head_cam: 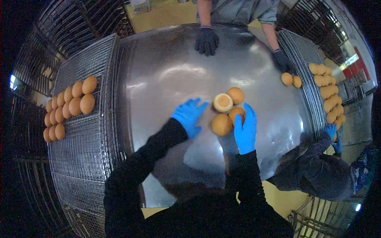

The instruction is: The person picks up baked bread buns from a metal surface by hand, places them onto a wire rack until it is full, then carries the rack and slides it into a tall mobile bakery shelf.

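Four round golden-brown buns sit close together on a shiny metal table (166, 89). One bun (223, 102) shows a pale ring around a brown centre; another bun (235, 95) lies just behind it. Nearer me are a front bun (221, 125) and a bun (235, 112) partly covered by my right thumb. My right hand (246, 131), in a blue glove, is beside that bun with thumb and fingers apart; whether it touches is unclear. My left hand (189, 117), also blue-gloved, hovers or rests left of the group, fingers spread and holding nothing.
Stacked wire racks (83, 139) at left carry rows of buns (75, 105). More buns (329, 89) lie on right-hand wire racks (297, 74). Across the table, a co-worker's dark-gloved hands (207, 41) rest near two buns (287, 78) on one side. Another blue-gloved person (315, 169) works at right.
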`<state>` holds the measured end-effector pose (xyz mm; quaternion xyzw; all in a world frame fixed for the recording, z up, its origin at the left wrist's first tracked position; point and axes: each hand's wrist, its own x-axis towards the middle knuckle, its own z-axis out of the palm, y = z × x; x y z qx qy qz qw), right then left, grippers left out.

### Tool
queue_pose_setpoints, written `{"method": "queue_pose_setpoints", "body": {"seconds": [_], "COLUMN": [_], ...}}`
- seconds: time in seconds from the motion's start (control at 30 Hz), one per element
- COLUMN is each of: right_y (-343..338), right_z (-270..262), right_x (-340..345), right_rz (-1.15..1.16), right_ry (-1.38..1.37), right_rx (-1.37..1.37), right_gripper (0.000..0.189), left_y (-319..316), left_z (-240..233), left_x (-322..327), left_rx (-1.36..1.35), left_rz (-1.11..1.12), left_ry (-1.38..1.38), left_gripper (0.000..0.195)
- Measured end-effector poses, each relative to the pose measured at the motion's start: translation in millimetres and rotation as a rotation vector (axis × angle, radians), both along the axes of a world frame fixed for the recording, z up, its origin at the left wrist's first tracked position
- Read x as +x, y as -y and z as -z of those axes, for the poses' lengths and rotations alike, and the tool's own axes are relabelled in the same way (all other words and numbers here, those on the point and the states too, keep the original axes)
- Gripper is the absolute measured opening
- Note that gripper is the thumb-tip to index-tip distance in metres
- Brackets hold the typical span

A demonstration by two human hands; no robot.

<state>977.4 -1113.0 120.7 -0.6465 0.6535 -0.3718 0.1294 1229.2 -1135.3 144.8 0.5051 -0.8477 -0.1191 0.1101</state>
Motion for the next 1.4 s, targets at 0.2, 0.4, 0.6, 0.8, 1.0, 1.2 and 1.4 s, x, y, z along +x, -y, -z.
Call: {"method": "queue_pose_setpoints", "body": {"seconds": [0.2, 0.4, 0.6, 0.8, 1.0, 1.2, 1.4], "right_y": [12, 31, 5, -17, 6, -5, -56], "right_z": [-20, 7, 17, -3, -47, -91, -95], "right_x": [-49, -25, -61, -2, 163, 435, 518], "right_rz": [-0.368, -0.259, -0.194, -0.365, -0.934, -1.379, -1.108], "right_ry": [-0.211, -0.056, 0.890, 1.727, 1.424, 1.159, -0.028], "right_rx": [0.179, 0.103, 0.437, 0.782, 0.884, 1.000, -0.240], "right_gripper": [0.073, 0.074, 0.058, 0.063, 0.073, 0.070, 0.067], "left_y": [62, 105, 81, 11, -88, -203, -220], "left_z": [16, 5, 30, 52, -43, -71, -15], "left_x": [-86, -110, -32, -1, 201, 409, 490], "left_rx": [0.120, 0.228, 0.305, 1.144, 0.814, -0.032, -0.047], "left_rz": [-0.080, -0.038, -0.266, -0.346, -0.360, -0.511, -0.744], "left_ry": [-0.334, 0.137, -0.302, -1.572, -1.903, -1.429, -2.031], "left_gripper": [0.072, 0.068, 0.064, 0.062, 0.060, 0.043, 0.052]}}
